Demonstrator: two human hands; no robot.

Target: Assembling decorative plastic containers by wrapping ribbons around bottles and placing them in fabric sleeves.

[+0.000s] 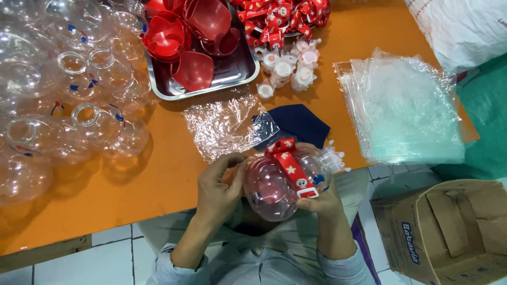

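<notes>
At the table edge, both hands (222,187) (322,198) grip a clear bottle (274,190)

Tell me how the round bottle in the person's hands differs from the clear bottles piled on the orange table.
The held bottle wears a red strap; the piled bottles have none. It is gripped by the left hand and right hand; the piled ones lie loose. All are clear, round plastic.

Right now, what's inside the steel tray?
The steel tray holds a pile of red plastic cups, some on their sides. Bare tray floor shows at the near right corner; whatever lies under the pile is covered.
</notes>
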